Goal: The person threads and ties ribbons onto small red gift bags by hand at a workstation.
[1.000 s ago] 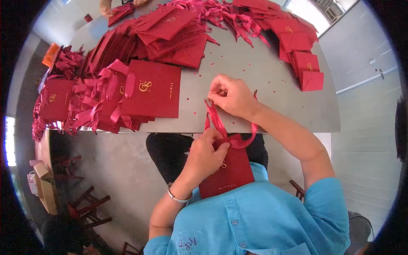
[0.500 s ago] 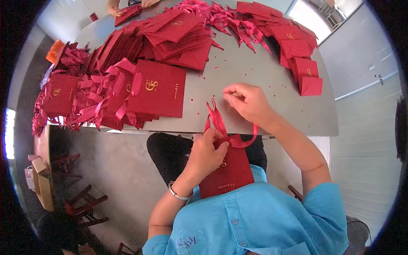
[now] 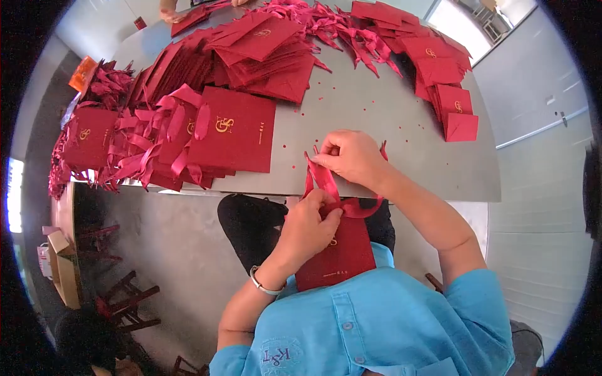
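A dark red paper gift bag [image 3: 342,254] with gold lettering rests against my body below the table edge. My left hand [image 3: 311,222] is closed on its upper edge, thumb across the front, where a pink-red ribbon [image 3: 323,177] comes out. Ribbon ends rise from there onto the table, and another length loops to the right under my right wrist. Above, my right hand [image 3: 351,155] pinches one ribbon end between thumb and fingers.
Finished-looking red bags with ribbons [image 3: 232,130] lie stacked at the left of the grey table [image 3: 376,119]. More flat bags [image 3: 260,47] pile behind, loose ribbons [image 3: 351,37] at the back, folded bags [image 3: 454,103] at right. Another person's hand [image 3: 169,14] is at the far side.
My right hand has moved left and slightly down onto the ribbon end, which it now pinches. My left hand keeps its hold on the bag. Across the table, the other person's hands have shifted slightly.
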The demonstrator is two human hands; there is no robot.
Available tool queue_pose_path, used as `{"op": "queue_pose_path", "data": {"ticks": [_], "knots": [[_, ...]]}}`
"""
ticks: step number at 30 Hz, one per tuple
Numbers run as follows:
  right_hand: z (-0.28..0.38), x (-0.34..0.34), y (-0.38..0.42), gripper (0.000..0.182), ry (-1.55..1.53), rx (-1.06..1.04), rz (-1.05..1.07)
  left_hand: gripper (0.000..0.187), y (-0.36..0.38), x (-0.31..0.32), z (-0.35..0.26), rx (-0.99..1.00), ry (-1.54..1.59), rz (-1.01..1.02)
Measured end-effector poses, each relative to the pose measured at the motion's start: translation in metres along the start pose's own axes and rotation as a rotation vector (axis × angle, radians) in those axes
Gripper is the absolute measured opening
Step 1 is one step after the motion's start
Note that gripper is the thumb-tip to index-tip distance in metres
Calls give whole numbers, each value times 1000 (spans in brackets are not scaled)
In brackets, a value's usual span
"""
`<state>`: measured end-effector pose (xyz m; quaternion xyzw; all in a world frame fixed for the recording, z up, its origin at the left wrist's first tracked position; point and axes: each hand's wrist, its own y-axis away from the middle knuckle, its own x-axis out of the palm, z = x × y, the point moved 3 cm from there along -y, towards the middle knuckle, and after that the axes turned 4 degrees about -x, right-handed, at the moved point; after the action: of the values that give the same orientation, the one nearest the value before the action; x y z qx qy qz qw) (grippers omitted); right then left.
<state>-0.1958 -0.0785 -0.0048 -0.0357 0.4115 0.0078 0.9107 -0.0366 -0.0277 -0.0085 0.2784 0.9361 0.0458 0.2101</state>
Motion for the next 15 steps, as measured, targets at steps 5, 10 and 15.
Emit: {"op": "queue_pose_path", "data": {"ticks": [5, 10, 15], "knots": [[3, -8, 4, 23, 27, -127, -63, 20, -2, 2, 7, 34, -5, 11], [-20, -62, 43, 21, -191, 63, -260, 17, -3, 3, 13, 98, 59, 2], [-21, -71, 108, 23, -355, 557, 72, 15, -3, 2, 10, 72, 57, 19]]}}
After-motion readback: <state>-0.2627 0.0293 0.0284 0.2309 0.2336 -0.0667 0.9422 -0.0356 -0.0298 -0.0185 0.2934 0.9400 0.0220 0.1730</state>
